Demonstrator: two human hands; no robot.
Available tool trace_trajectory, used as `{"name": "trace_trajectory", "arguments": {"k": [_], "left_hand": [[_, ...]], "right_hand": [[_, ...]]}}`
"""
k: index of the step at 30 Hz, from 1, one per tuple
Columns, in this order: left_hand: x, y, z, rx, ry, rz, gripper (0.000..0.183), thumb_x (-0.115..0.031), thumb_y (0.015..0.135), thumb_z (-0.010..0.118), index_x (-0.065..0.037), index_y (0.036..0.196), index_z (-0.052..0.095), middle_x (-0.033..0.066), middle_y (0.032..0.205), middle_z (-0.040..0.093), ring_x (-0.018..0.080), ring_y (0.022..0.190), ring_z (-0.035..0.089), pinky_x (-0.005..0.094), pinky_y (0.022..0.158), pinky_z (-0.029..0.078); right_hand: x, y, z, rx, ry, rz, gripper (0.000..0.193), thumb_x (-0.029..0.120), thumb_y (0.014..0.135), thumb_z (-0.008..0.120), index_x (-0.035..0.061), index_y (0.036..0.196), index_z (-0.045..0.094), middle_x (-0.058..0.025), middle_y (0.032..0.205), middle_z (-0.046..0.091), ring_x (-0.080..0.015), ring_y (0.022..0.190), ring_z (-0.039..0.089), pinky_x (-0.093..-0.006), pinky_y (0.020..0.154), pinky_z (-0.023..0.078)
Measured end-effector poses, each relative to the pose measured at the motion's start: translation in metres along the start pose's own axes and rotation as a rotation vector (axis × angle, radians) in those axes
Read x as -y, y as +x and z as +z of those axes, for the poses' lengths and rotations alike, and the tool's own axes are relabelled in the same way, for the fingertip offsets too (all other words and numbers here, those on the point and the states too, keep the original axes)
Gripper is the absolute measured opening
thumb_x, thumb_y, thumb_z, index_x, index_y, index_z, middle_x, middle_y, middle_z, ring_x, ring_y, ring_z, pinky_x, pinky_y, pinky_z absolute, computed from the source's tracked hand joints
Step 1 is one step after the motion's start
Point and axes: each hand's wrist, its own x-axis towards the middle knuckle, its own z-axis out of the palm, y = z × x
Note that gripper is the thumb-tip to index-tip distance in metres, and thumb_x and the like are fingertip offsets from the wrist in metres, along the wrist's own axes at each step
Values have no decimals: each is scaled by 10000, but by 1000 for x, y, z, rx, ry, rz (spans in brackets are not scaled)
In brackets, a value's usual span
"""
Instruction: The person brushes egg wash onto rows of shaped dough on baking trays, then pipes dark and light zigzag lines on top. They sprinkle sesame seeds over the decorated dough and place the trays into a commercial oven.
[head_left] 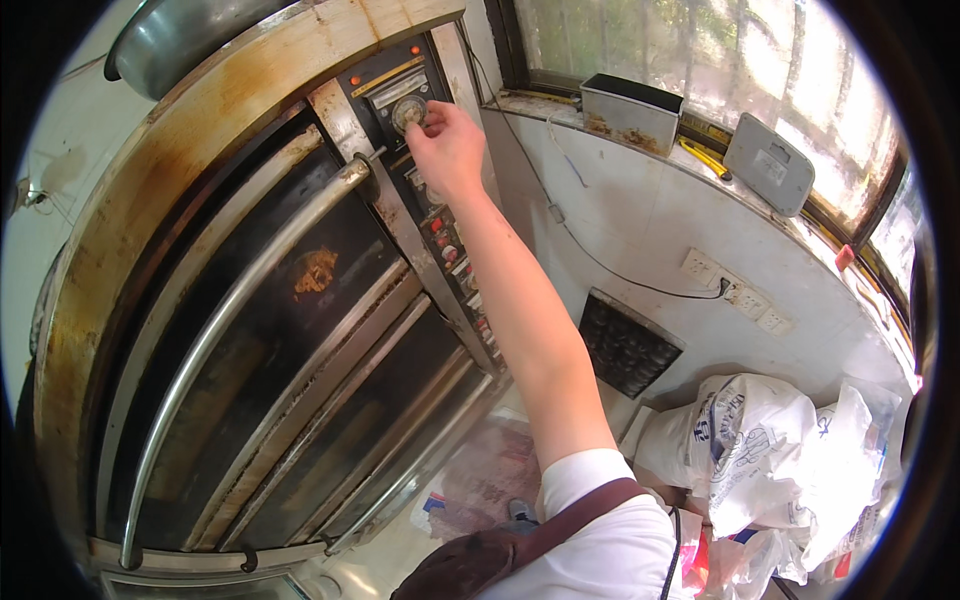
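My right hand (450, 145) reaches up to the control panel of a large metal oven (150, 170). Its fingers are closed at a round dial knob (408, 114), which shows partly beside the fingertips. Two small orange lights glow above the dial. Just below the hand, the end of a long curved door handle (240, 285) meets the oven front. Further down the panel, a column of red buttons and more dials (442, 235) is partly covered by my forearm. My left hand is out of view.
A metal bowl (185, 40) sits on the oven. Along the window sill are a metal loaf tin (632, 118), a yellow cutter (705, 158) and a grey lid (770, 165). A black cable runs to a wall socket (735, 288). White sacks (750, 445) are piled at lower right.
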Motion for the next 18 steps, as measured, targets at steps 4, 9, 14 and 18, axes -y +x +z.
{"name": "trace_trajectory", "arguments": {"k": [4,9,14,18], "left_hand": [[0,2,-2,2,7,-5,198,-239,974,609,-63,1008,693,141,987,673,266,939,643,419,788,520],[0,5,-4,4,13,-7,217,-251,975,607,-65,1035,701,148,1024,679,272,974,643,423,817,521],[-2,9,-4,8,22,-2,238,-262,975,606,-67,1062,709,154,1061,686,279,1009,643,427,845,521],[0,8,-7,9,28,6,256,-271,975,605,-68,1084,716,159,1091,691,284,1036,643,431,869,522]], "right_hand": [[6,13,11,-14,-90,14,320,175,758,796,-28,1002,749,-136,915,740,-239,811,729,-353,787,581],[7,14,12,-25,-92,-6,269,181,739,806,-13,918,753,-125,889,728,-240,794,726,-352,775,581],[5,14,9,-9,-107,-54,265,181,739,818,-2,922,757,-111,873,717,-233,781,720,-349,772,581],[7,13,12,1,-126,-77,288,183,751,824,-5,960,762,-113,890,728,-229,790,725,-341,779,583]]}}
